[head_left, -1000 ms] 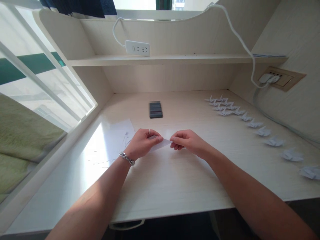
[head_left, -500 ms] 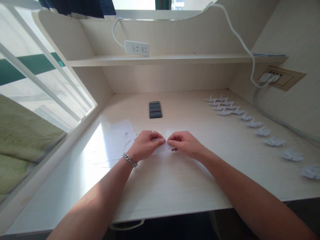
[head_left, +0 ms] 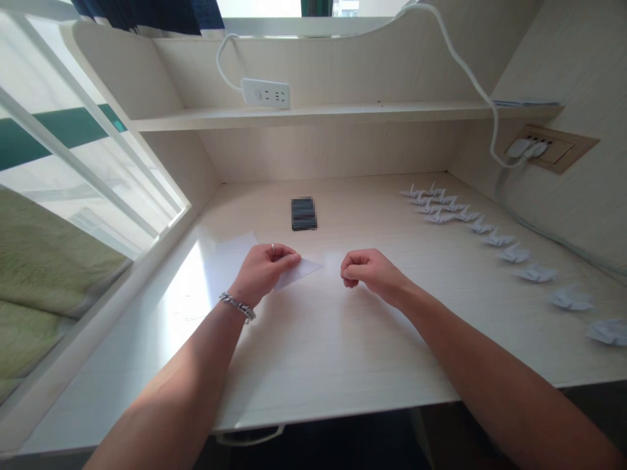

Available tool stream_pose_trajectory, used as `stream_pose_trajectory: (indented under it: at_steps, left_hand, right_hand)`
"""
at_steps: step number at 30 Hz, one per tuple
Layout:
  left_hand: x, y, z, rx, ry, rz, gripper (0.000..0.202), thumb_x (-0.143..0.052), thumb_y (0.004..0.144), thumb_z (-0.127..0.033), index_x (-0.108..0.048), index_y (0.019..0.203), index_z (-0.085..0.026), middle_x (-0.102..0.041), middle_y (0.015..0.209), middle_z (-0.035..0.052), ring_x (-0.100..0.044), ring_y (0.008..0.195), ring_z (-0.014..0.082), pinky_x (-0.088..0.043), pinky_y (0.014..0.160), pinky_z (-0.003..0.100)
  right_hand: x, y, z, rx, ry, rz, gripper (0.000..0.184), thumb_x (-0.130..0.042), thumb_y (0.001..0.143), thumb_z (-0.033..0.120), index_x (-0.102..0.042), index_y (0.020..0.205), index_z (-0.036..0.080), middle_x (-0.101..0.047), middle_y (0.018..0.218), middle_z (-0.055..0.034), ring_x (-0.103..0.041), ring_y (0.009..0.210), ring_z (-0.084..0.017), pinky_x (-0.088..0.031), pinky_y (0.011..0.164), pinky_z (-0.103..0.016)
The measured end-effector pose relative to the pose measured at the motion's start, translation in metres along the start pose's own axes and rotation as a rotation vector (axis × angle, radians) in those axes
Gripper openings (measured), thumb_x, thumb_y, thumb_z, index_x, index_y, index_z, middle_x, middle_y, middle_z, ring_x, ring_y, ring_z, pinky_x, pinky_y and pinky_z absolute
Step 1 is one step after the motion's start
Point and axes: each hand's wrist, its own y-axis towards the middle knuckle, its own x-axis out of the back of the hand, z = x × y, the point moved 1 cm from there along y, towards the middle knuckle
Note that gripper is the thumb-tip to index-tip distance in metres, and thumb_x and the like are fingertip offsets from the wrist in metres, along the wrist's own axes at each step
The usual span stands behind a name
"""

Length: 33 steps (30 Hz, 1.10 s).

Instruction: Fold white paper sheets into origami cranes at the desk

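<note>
- Head view: left hand (head_left: 259, 275) has its fingers clamped on the triangular paper (head_left: 302, 270) over the worktop (head_left: 313, 372), seemingly to steady it.
- Right hand (head_left: 371, 268) is near the tip, not touching, fingers curled together.
- Paper birds (head_left: 536, 273) line the right side, perhaps leaving room.

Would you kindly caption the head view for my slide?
Left hand holds pointed white paper, right hand apart, paper cranes at right.

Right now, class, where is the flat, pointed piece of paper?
In the head view, the pointed paper is just left of centre, pinched in the left hand, its tip toward the right hand.
</note>
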Motion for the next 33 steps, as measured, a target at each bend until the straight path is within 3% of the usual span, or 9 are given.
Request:
stream_pose_trajectory:
  at_steps: [4, 10, 15, 20, 27, 33]
  left_hand:
    - [-0.004, -0.001, -0.002, -0.046, 0.074, 0.027, 0.027, -0.069, 0.071, -0.041, -0.072, 0.073, -0.014, -0.064, 0.063, 0.0019, -0.051, 0.057, 0.0126, -0.037, 0.054, 0.025]
    - [-0.024, -0.007, -0.01, -0.114, 0.199, 0.142, 0.022, -0.066, 0.076, -0.037, -0.074, 0.073, -0.016, -0.07, 0.071, 0.0028, -0.057, 0.066, 0.0151, -0.041, 0.061, 0.026]
    - [-0.014, -0.004, -0.004, -0.093, 0.134, 0.053, 0.024, -0.069, 0.074, -0.039, -0.073, 0.072, -0.015, -0.069, 0.068, 0.0029, -0.055, 0.062, 0.0142, -0.04, 0.057, 0.025]
    - [-0.004, -0.002, -0.001, -0.104, -0.008, -0.029, 0.029, -0.072, 0.071, -0.043, -0.072, 0.075, -0.014, -0.065, 0.065, 0.0023, -0.052, 0.057, 0.0124, -0.038, 0.053, 0.025]
    - [-0.012, -0.004, -0.003, -0.142, -0.057, -0.009, 0.026, -0.073, 0.072, -0.04, -0.072, 0.074, -0.014, -0.067, 0.067, 0.0027, -0.053, 0.059, 0.0121, -0.039, 0.054, 0.024]
    - [-0.016, -0.005, -0.002, -0.149, -0.031, 0.006, 0.025, -0.071, 0.074, -0.04, -0.072, 0.076, -0.015, -0.069, 0.071, 0.0037, -0.056, 0.062, 0.0131, -0.041, 0.056, 0.024]
  right_hand:
    - [0.001, 0.002, 0.0, 0.009, 0.009, -0.056, 0.011, -0.062, 0.072, 0.025, -0.066, 0.067, 0.016, -0.065, 0.063, -0.0028, -0.054, 0.059, -0.014, -0.042, 0.059, -0.028]
    - [-0.013, 0.004, -0.006, 0.064, -0.201, 0.016, 0.012, -0.059, 0.074, 0.025, -0.07, 0.072, 0.018, -0.064, 0.066, -0.0006, -0.056, 0.064, -0.014, -0.041, 0.06, -0.027]
    - [-0.004, 0.004, -0.006, 0.038, -0.153, 0.025, 0.011, -0.058, 0.071, 0.02, -0.067, 0.065, 0.017, -0.065, 0.063, -0.0017, -0.057, 0.064, -0.015, -0.042, 0.061, -0.027]
    - [0.005, 0.001, 0.001, 0.029, -0.052, -0.048, 0.01, -0.06, 0.069, 0.02, -0.067, 0.064, 0.016, -0.064, 0.061, -0.0023, -0.055, 0.061, -0.014, -0.042, 0.061, -0.028]
    - [-0.003, 0.001, 0.005, 0.042, 0.078, -0.053, 0.015, -0.062, 0.077, 0.027, -0.07, 0.074, 0.015, -0.067, 0.07, -0.0042, -0.056, 0.064, -0.014, -0.044, 0.062, -0.029]
    - [-0.009, -0.001, 0.003, 0.108, -0.065, -0.053, 0.023, -0.063, 0.081, 0.037, -0.069, 0.074, 0.016, -0.066, 0.071, -0.0037, -0.057, 0.067, -0.015, -0.044, 0.064, -0.029]
